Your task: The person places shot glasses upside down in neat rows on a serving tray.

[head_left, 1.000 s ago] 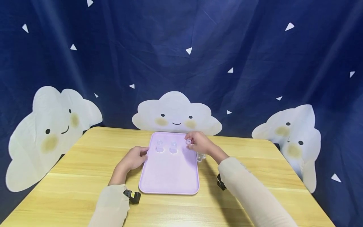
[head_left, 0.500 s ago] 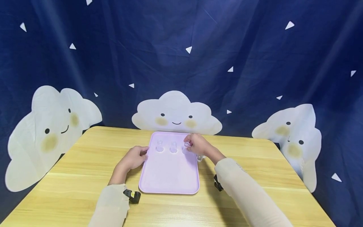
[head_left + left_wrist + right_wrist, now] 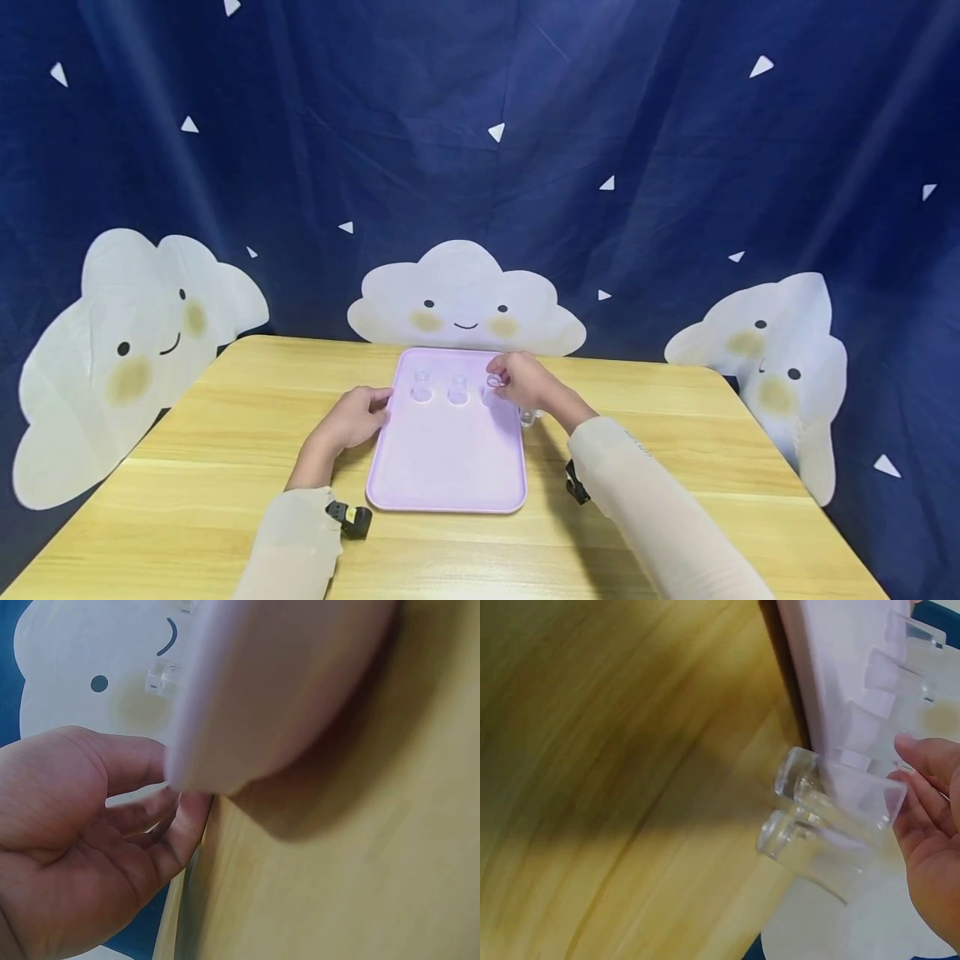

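Observation:
On the far part of a lilac tray (image 3: 446, 467) two small clear cups, a left one (image 3: 422, 388) and a middle one (image 3: 457, 390), stand upright. My right hand (image 3: 525, 382) pinches a third clear cup (image 3: 494, 381) by its upper part, close over the tray at the right end of this row. The right wrist view shows its thumb (image 3: 930, 756) and fingertips by the cup's rim. At the tray's left rim, my left hand (image 3: 360, 417) holds the edge, thumb at the rim and fingers against the outer side.
Just outside the tray's right edge, two more clear cups (image 3: 814, 851) stand close together on the wooden table (image 3: 637, 500), partly hidden by the right hand in the head view. A dark blue curtain (image 3: 637, 125) with clouds hangs behind the table.
My right hand has come slightly down and left, bringing its cup into line with the two others on the tray. My left hand stays at the tray's edge.

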Demonstrator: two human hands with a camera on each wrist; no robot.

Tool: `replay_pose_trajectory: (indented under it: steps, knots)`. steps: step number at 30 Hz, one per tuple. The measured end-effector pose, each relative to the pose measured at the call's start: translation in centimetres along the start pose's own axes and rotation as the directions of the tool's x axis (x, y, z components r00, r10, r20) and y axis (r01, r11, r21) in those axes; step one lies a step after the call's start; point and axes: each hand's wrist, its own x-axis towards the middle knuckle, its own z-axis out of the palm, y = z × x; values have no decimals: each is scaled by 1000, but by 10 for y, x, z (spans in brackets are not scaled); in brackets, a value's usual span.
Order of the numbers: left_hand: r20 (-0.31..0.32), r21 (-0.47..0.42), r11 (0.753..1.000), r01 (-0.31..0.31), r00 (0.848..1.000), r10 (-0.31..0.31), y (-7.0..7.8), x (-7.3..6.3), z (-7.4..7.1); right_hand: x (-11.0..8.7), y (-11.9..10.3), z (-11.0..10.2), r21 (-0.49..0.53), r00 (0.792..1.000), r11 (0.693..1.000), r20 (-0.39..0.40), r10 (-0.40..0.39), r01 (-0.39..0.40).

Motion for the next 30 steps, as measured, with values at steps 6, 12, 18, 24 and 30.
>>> replay_pose_trajectory:
  steps: [6,12,18,24,30]
  knots:
    - [-4,4,1000,3,1000,-3,-1,1,0,-6,1,-14,13,1000,1000,-13,-11,11]
    - [-7,2,1000,2,1000,-2,-3,1,1,-15,10,-26,17,997,998,-55,-53,54]
    - [-9,-1,1000,-5,1000,5,-4,1,1,-29,23,-37,40,993,997,-101,-60,64]
    - [-6,2,1000,2,1000,-2,-3,1,2,-46,37,-42,71,991,997,-132,-30,39]
    - [-6,-2,1000,3,1000,-3,-3,1,2,-61,51,-44,83,994,996,-109,-2,11]
